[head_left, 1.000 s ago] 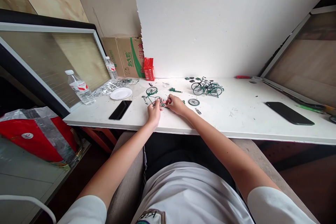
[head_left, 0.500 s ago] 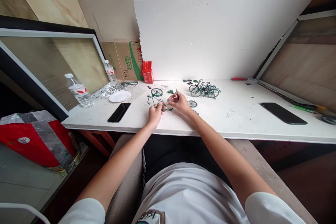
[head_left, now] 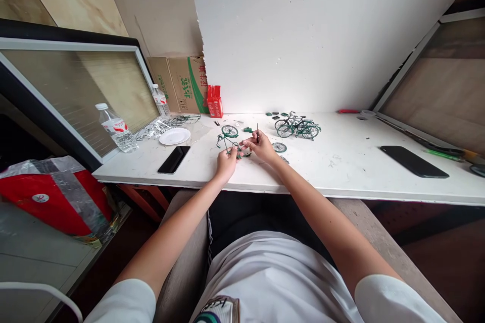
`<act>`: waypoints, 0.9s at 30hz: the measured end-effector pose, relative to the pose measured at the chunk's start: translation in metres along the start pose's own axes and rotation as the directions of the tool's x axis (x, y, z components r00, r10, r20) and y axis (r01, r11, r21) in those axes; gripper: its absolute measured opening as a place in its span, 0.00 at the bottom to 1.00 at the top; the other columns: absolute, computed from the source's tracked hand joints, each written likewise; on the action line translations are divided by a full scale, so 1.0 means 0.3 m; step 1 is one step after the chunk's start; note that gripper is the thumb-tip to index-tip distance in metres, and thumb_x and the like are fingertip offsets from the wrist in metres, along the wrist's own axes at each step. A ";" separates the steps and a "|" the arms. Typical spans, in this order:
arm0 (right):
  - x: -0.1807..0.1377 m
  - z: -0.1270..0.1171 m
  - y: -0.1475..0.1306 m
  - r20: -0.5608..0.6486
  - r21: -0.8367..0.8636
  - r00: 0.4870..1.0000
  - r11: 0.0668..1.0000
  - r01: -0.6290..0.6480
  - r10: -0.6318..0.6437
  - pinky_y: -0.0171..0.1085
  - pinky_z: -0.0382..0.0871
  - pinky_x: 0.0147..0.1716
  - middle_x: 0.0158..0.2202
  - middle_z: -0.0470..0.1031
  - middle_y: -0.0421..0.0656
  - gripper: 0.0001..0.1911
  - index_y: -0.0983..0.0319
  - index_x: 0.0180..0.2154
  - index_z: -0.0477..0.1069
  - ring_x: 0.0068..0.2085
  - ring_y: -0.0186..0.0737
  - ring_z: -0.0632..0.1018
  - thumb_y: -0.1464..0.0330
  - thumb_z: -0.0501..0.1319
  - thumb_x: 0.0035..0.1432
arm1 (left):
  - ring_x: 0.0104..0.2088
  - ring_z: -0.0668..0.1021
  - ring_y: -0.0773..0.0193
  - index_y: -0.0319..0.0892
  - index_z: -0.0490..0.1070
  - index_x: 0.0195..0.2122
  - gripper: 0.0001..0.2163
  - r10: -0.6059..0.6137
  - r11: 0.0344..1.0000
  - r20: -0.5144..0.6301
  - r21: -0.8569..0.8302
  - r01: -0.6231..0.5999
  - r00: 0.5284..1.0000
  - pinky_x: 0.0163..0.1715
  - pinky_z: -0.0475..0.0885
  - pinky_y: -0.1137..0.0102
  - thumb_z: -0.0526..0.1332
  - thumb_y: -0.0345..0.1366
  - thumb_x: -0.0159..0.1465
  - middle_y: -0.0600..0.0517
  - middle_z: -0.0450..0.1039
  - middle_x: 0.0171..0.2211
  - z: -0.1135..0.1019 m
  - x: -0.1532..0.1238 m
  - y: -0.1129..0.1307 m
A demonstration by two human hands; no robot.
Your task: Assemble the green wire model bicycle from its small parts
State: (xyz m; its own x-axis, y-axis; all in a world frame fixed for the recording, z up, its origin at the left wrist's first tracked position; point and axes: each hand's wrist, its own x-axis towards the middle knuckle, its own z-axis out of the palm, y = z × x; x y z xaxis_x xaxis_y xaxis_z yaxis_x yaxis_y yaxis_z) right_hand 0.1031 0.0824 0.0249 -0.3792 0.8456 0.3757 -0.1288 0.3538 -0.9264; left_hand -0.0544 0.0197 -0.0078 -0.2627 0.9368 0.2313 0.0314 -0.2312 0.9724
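My left hand point(head_left: 226, 164) is closed on a green model bicycle point(head_left: 226, 140), pinching it near its rear end. The bicycle has its front wheel point(head_left: 230, 131) and handlebar turned away from me. Close beside it, my right hand point(head_left: 264, 149) has a thin dark stick-like tool point(head_left: 258, 133) upright between its fingers. Its thumb and fingertips come near the bicycle's rear; whether they pinch a small part there is too small to tell. A loose spoked wheel point(head_left: 279, 147) lies right of that hand. Behind the fingers is a small green piece point(head_left: 247, 130).
Two model bicycles point(head_left: 298, 129) stand to the right on the white table point(head_left: 341, 161). Phones point(head_left: 174, 159) lie at both sides. A white plate point(head_left: 175, 136), water bottles point(head_left: 118, 128) and parts frames point(head_left: 184, 119) are at left. A red box point(head_left: 214, 102) stands behind.
The view has shifted slightly. The dark tool in my right hand stands more upright, and the right fingers have changed pose a little. My left hand keeps its hold on the model bicycle.
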 end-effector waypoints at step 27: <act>-0.010 -0.018 -0.024 0.101 -0.020 0.992 0.997 -0.075 0.077 0.38 0.63 0.27 0.33 0.77 0.39 0.37 0.55 0.35 0.52 0.29 0.39 0.79 0.45 0.76 0.48 | 0.33 0.80 0.60 0.40 0.78 0.36 0.20 0.026 0.997 0.119 0.075 -0.035 0.993 0.34 0.70 0.68 0.62 0.54 0.69 0.43 0.83 0.36 -0.003 -0.007 -0.002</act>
State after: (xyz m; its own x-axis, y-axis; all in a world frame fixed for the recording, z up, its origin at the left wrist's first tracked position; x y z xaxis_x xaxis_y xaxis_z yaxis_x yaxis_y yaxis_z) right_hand 0.1103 0.0795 0.0307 -0.4789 0.8255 0.2987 -0.0815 0.2970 -0.9514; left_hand -0.0546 0.0177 -0.0090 -0.1450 0.9552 0.2581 0.1125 -0.2432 0.9634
